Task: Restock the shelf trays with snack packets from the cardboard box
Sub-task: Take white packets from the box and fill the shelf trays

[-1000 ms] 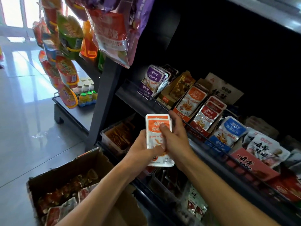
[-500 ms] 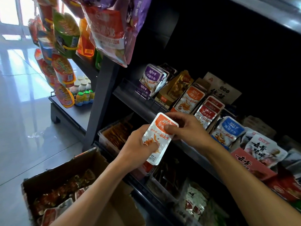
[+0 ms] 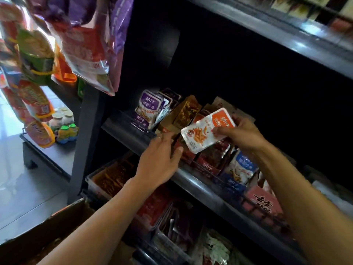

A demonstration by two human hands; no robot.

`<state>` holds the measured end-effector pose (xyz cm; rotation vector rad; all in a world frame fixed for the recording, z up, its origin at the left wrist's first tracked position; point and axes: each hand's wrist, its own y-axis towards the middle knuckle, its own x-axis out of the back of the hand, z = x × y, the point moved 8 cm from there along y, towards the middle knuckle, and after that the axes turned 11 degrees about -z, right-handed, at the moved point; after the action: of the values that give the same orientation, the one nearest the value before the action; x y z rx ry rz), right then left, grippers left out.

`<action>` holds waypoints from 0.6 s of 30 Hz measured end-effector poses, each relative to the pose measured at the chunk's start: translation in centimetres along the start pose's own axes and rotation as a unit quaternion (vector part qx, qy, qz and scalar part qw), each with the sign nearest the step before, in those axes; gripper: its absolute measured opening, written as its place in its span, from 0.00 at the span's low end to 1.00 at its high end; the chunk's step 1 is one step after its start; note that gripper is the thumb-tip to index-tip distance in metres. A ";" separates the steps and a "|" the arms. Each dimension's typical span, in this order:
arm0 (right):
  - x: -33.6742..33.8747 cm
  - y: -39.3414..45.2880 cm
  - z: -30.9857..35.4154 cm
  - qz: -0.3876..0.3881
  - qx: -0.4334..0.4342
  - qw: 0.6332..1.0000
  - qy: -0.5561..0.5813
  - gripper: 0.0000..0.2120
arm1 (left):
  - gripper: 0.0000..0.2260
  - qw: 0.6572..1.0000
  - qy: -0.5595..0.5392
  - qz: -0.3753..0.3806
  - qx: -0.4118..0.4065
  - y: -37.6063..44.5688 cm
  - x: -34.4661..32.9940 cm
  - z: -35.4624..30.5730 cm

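at frame centre the right hand point(image 3: 241, 133) pinched an orange snack packet point(image 3: 207, 130) tilted over its tray point(image 3: 205, 165), likely to slot it in. the left hand point(image 3: 160, 158), fingers loose, pressed packets aside there. the cardboard box point(image 3: 47, 232) sat lower left.

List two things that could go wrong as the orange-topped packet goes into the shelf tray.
1. The right hand pinches the orange packet by one end only, tilted above the tray, so it might slip.
2. The left hand reaches among the crowded red packets; pushing another in may knock some forward over the shelf edge.
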<state>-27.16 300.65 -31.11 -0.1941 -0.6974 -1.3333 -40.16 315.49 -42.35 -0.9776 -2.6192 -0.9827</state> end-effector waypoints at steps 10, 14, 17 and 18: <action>-4.8 5.1 0.5 0.037 0.147 0.962 -0.226 0.16 | 0.21 0.953 0.220 0.082 -0.190 1.7 -5.2 -1.0; -4.9 5.9 1.0 0.079 0.181 0.927 -0.319 0.22 | 0.19 0.957 0.204 0.082 -0.191 1.5 -5.3 -0.4; -5.6 5.9 1.3 0.105 0.186 0.915 -0.344 0.23 | 0.20 0.957 0.203 0.086 -0.190 1.4 -5.4 -0.3; -6.2 5.9 1.0 0.113 0.187 0.910 -0.354 0.23 | 0.20 0.957 0.203 0.088 -0.190 1.4 -5.4 -0.3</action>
<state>-22.49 307.78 -32.33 -0.4441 -1.4804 -0.8645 -35.12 313.27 -43.40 -0.9396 -2.0160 -1.4904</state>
